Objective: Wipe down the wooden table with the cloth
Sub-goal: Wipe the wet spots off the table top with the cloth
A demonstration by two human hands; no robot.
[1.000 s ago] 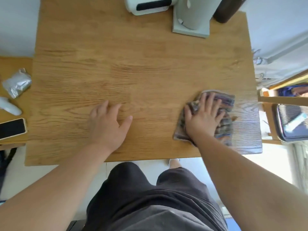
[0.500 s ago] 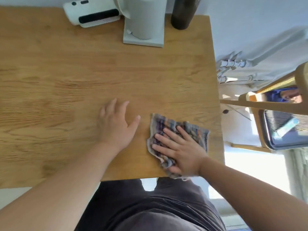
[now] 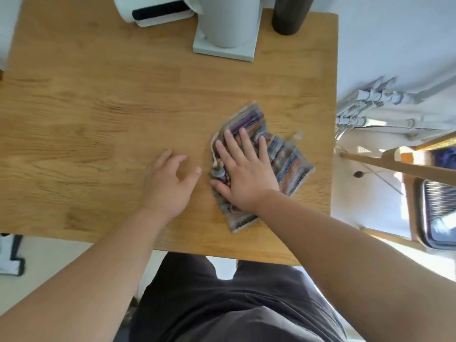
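Observation:
A striped, multicoloured cloth (image 3: pixel 286 159) lies crumpled on the right part of the wooden table (image 3: pixel 98 119). My right hand (image 3: pixel 243 174) presses flat on the cloth's left half, fingers spread and pointing away from me. My left hand (image 3: pixel 170 183) rests palm-down on the bare wood just left of the cloth, fingers apart, holding nothing.
At the table's far edge stand a white device with a dark slot (image 3: pixel 153 11), a pale grey appliance on a square base (image 3: pixel 227 33) and a dark cylinder (image 3: pixel 288 18). A wooden chair (image 3: pixel 399 166) and pipes (image 3: pixel 370 107) are beyond the right edge.
My right hand has pushed the cloth from the near right edge further in onto the table, and the cloth has turned and spread. My left hand stays flat beside it.

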